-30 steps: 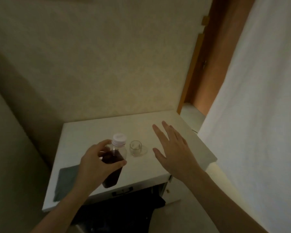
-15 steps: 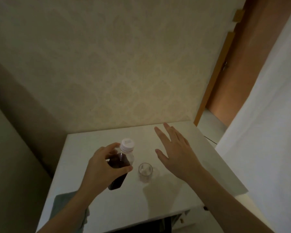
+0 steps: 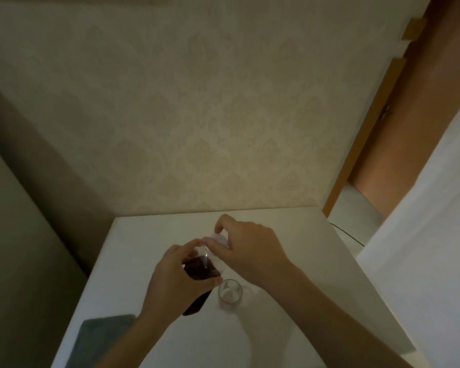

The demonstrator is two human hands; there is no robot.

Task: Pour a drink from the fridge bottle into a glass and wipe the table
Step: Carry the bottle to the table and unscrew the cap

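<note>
A clear plastic bottle [image 3: 201,269] of dark drink is held tilted above the white table [image 3: 149,235], with my left hand [image 3: 178,280] wrapped around its body. My right hand [image 3: 247,248] comes from the right and its fingers close around the bottle's white cap [image 3: 219,239]. A small empty glass [image 3: 230,294] stands upright on the table just below and right of the bottle, under my right wrist. A dark grey cloth [image 3: 98,338] lies flat at the table's near left corner.
A patterned wall rises right behind the table. To the right are a wooden door frame [image 3: 369,144] and a large white surface [image 3: 422,235]. A thin dark cable [image 3: 348,235] runs beside the table's right edge.
My right hand went from hovering open beside the bottle to gripping its cap. The view moved in closer over the table.
</note>
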